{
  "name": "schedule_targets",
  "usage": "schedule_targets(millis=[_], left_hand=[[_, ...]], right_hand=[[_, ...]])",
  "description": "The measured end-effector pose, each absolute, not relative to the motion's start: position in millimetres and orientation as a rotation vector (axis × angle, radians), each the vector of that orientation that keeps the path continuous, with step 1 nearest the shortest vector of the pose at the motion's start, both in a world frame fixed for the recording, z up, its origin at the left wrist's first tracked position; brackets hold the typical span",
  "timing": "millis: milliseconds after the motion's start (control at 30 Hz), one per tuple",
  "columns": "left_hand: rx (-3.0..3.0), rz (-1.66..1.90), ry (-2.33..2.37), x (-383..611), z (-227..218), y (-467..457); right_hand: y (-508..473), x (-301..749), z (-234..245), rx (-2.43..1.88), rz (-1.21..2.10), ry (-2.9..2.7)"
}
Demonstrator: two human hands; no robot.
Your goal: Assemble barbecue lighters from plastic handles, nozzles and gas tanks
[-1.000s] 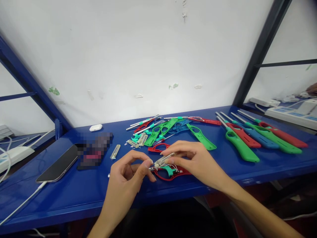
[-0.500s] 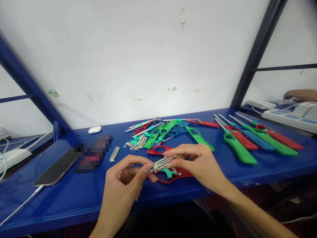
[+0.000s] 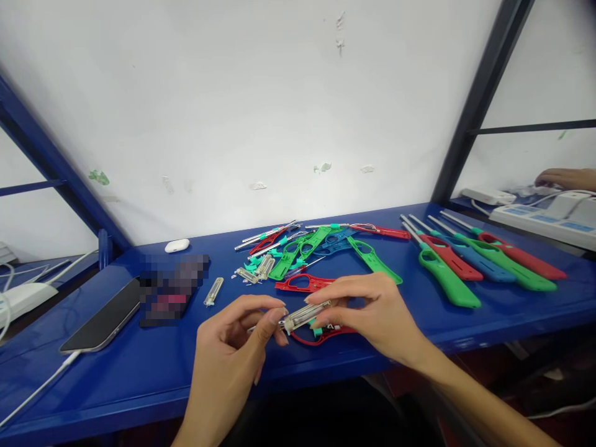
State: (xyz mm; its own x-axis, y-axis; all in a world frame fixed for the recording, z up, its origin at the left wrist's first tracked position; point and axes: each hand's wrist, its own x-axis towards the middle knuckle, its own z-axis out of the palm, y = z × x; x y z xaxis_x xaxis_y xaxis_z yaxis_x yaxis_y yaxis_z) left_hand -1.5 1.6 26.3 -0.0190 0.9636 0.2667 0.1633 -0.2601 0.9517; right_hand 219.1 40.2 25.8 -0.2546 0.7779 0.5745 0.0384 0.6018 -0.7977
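My left hand [image 3: 233, 354] and my right hand [image 3: 367, 310] meet over the front of the blue shelf [image 3: 139, 372]. Between their pinched fingertips is a small clear fuel cell with metal fittings [image 3: 302, 315], the left at its left end, the right over its right part. Under it lies a red lighter half-shell [image 3: 321, 335] with a teal trigger piece, which my right fingers also touch. Another red half-shell [image 3: 302, 284] lies just behind.
Behind the hands is a heap of green, red and blue lighter shells and metal tubes [image 3: 307, 245]. Several finished long lighters [image 3: 465, 261] lie in a row at right. A phone on a cable [image 3: 105, 316], a white earbud case [image 3: 177, 246] and loose clear cells [image 3: 214, 290] lie left. Another person's hand [image 3: 565, 179] is far right.
The view has shifted slightly. The clear cell has been lowered and drawn a little to the left between the fingertips; both hands keep their pinch.
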Motion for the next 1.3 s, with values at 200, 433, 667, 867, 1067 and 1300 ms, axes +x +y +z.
schedule_targets(millis=[200, 433, 667, 867, 1067, 1300], left_hand=[[1.487, 1.387, 1.250, 5.3, 35.6, -6.2], [1.427, 1.443, 1.330, 15.7, 42.7, -14.7], [1.430, 1.478, 1.329, 15.8, 42.3, -14.7], [1.456, 1.443, 1.284, 12.2, 41.8, -13.8], [1.496, 1.362, 1.203, 3.0, 36.1, -8.1], [1.529, 1.370, 1.192, 3.4, 36.9, -7.7]], right_hand=[[40.0, 220.1, 26.7, -0.692, 0.805, -1.682], [41.6, 220.0, 22.4, -0.705, 0.708, -1.704], [41.3, 218.7, 16.1, -0.680, 0.532, -1.794], [41.0, 218.6, 16.3, -0.701, 0.525, -1.824], [41.1, 218.5, 16.0, -0.699, 0.511, -1.830], [40.3, 218.1, 15.7, -0.631, 0.376, -1.879]])
